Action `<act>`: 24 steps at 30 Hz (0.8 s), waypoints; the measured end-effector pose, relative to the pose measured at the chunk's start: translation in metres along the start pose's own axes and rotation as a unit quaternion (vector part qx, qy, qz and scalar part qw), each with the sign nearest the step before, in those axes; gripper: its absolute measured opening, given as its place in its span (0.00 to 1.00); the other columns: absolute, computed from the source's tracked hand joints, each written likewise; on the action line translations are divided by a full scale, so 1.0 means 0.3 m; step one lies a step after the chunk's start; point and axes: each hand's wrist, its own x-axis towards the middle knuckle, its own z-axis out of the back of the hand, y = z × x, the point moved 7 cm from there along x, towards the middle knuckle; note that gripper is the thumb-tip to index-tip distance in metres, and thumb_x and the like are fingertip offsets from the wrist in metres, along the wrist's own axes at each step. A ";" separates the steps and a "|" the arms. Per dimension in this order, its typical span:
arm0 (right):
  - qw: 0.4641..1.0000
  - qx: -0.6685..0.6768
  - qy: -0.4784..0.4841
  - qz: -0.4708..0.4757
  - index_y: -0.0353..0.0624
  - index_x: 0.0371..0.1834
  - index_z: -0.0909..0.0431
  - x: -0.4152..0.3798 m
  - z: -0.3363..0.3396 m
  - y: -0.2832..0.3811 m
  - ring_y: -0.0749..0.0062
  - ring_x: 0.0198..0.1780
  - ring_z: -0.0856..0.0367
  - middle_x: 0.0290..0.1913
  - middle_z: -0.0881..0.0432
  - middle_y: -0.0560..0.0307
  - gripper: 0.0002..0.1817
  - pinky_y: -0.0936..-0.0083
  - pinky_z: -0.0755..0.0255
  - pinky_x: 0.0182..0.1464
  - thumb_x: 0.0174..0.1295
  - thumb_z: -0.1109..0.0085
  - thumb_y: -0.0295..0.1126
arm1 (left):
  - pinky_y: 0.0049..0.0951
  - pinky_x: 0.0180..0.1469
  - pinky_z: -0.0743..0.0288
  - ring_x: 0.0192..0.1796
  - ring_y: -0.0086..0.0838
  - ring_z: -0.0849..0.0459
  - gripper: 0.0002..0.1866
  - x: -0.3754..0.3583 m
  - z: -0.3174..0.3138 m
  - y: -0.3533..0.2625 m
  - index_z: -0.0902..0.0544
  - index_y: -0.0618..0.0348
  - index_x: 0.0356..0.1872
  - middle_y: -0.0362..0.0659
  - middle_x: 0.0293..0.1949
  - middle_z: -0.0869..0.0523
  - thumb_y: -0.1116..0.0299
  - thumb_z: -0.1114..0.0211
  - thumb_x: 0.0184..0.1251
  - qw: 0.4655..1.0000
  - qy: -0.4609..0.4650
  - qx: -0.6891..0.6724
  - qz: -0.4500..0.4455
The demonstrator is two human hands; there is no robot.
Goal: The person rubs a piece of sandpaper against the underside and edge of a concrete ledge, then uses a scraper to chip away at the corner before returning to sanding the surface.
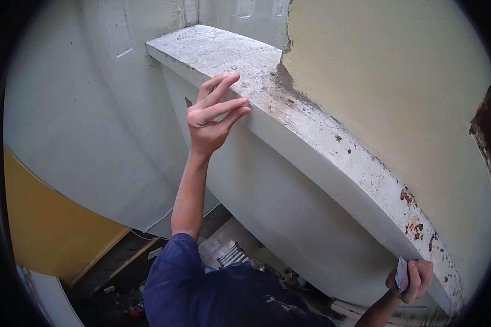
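Observation:
My left hand (217, 114) is raised at the front edge of a white ledge (316, 128), its fingers apart and nothing in them. Two fingertips overlap the ledge's top edge in this view. Down at the lower right, my right hand (418, 280) is closed around a thin folded sheet (402, 274), pale blue-grey and looking like sandpaper. That hand is beside the ledge's lower front edge. Along the ledge top, the white coating is dusty and speckled, with brown chipped patches (414, 226) towards the right end.
A cream wall (387, 82) with a ragged broken edge rises behind the ledge. Pale wall (93, 120) curves round on the left, above a yellow-brown panel (49, 218). Far below lie dark shelving (114, 261) and white tubes (233, 255) among clutter.

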 end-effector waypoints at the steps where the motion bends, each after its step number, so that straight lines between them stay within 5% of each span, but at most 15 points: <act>1: 1.000 0.004 0.000 0.001 0.30 0.38 0.23 -0.002 0.001 0.000 0.63 0.20 0.30 0.27 0.27 0.47 0.11 0.73 0.43 0.19 0.51 0.39 0.22 | 0.45 0.68 0.33 0.62 0.45 0.22 0.16 -0.002 -0.007 -0.008 0.09 0.55 0.38 0.52 0.54 0.15 0.75 0.21 0.44 0.999 0.003 0.031 -0.017; 11: 1.000 -0.002 0.006 -0.007 0.29 0.37 0.23 -0.008 0.004 -0.003 0.62 0.20 0.31 0.27 0.27 0.46 0.11 0.72 0.44 0.19 0.55 0.39 0.26 | 0.50 0.67 0.30 0.60 0.45 0.21 0.15 -0.039 -0.020 -0.010 0.09 0.53 0.36 0.51 0.53 0.14 0.74 0.21 0.43 0.991 -0.061 0.078 -0.087; 14: 1.000 -0.009 0.002 -0.007 0.29 0.38 0.23 -0.016 0.004 -0.005 0.61 0.20 0.31 0.27 0.27 0.45 0.11 0.72 0.44 0.19 0.54 0.40 0.25 | 0.45 0.64 0.27 0.60 0.42 0.20 0.15 -0.029 -0.013 -0.008 0.09 0.48 0.36 0.46 0.54 0.14 0.70 0.20 0.41 0.991 -0.060 0.093 -0.077; 24: 0.999 -0.020 -0.025 0.005 0.27 0.37 0.23 -0.023 0.006 -0.004 0.61 0.20 0.30 0.27 0.26 0.44 0.10 0.71 0.44 0.20 0.52 0.39 0.21 | 0.45 0.63 0.27 0.64 0.44 0.24 0.13 0.058 -0.009 -0.040 0.09 0.54 0.30 0.49 0.57 0.16 0.72 0.20 0.39 0.989 0.057 0.120 -0.056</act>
